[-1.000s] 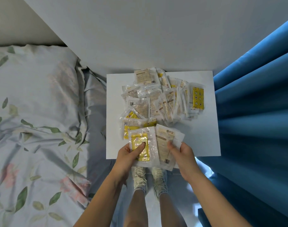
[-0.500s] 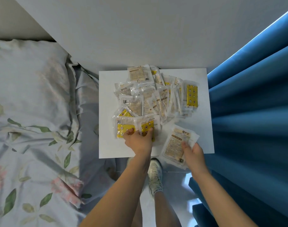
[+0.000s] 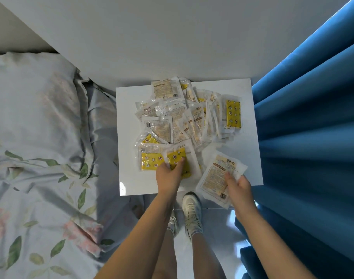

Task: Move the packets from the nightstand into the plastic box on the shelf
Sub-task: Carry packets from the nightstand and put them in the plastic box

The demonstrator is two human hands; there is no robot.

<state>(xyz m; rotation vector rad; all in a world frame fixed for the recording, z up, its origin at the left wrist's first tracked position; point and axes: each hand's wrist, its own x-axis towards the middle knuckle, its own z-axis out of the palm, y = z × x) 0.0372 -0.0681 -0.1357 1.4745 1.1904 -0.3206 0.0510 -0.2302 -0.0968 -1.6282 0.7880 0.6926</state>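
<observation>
Nearest, the right hand point(image 3: 239, 185) now alone grips the gathered packets point(image 3: 218, 176) over the nightstand point(image 3: 244, 156) edge, while the left hand point(image 3: 169, 175), freed, pinches a yellow packet point(image 3: 177, 158) from the remaining pile point(image 3: 190, 117), so collecting continues.

both bare forearms reach up from the bottom of the frame toward its centre. the left hand point(image 3: 169, 175) lies palm down, fingers curled onto a yellow packet point(image 3: 179, 161). lower right of centre, the right hand point(image 3: 239, 187) pinches a stack of packets point(image 3: 216, 178), thumb on top.
</observation>
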